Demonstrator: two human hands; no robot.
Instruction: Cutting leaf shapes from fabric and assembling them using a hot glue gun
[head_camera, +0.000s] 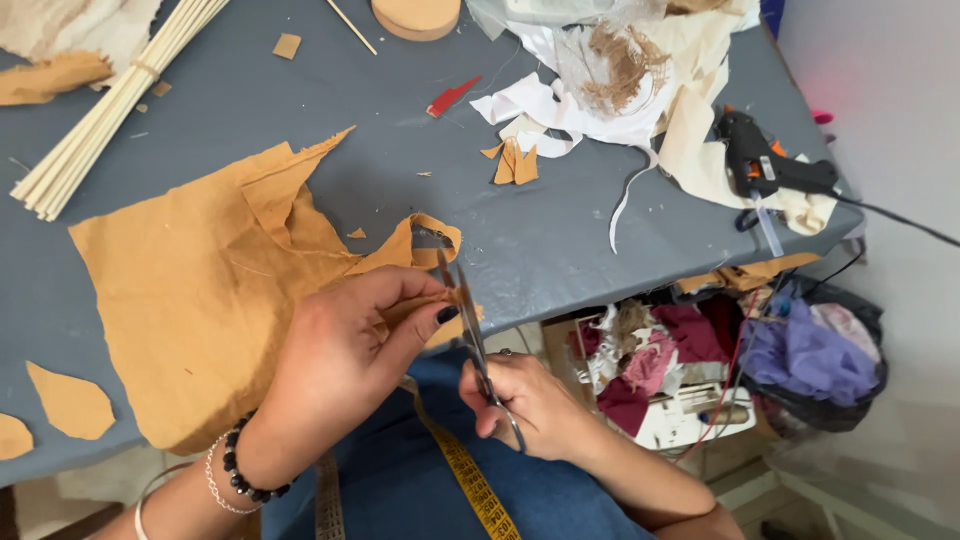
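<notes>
1. At the near edge of the grey table (560, 250), the left hand (335, 365) pinches a fold of the large ochre-orange woven cloth sheet (190, 300) between thumb and fingers; how the fingers under the cloth are set cannot be seen.
2. The right hand (530, 400) is closed around the handles of the slim metal scissors (465, 320), which hide inside the grip; only the blades and part of one loop show.
3. The blades point away from the body, up into a curling strip of the same cloth at the table's edge. Whether they are parted or closed is hard to make out.
4. The cloth lies spread on the table left of the hands, its near edge hanging over the rim.
5. Two leaf-shaped ochre cloth cut-outs (70, 402) lie at the lower left, the outer one cut off by the frame.
6. A yellow tape measure (470, 485) runs down over the blue lap, its upper end hidden beneath the hands.
7. A bundle of pale wooden sticks (110, 105) lies at the upper left, both ends partly out of view.
8. A black glue gun (765, 165) rests on cream fabric scraps (700, 130) at the right, its cord leaving the frame.
9. Beyond the table, a heap of maroon and purple rags (760, 355) sits below, its contents jumbled and unclear.
</notes>
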